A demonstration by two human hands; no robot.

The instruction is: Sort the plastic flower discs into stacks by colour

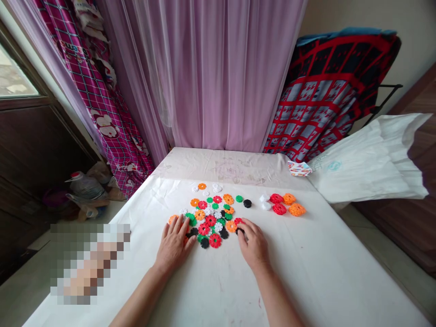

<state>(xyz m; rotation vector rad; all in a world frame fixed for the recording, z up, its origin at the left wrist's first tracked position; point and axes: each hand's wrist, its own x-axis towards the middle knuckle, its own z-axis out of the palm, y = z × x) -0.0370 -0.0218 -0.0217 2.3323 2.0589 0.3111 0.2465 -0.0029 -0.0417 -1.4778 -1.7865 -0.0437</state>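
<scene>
A spread of flower-shaped discs in red, orange, green, black and white lies mid-table, with a red disc [215,240] at its near edge. My left hand [175,243] rests palm down at the left side of the spread, fingers apart, its tips touching orange and green discs. On the right side, my right hand [254,244] has bent fingers over a red disc and a black disc [240,231]; whether it grips either cannot be made out. Farther right sit stacked discs: white ones, a red stack [279,209] and an orange stack [297,209].
The white-covered table [218,295] reaches back to a purple curtain [221,77]. A white bag [371,159] leans over the right edge beside a small patterned item [299,168]. A blurred patch covers the left edge. A plastic bottle [85,184] stands beyond the table's left side.
</scene>
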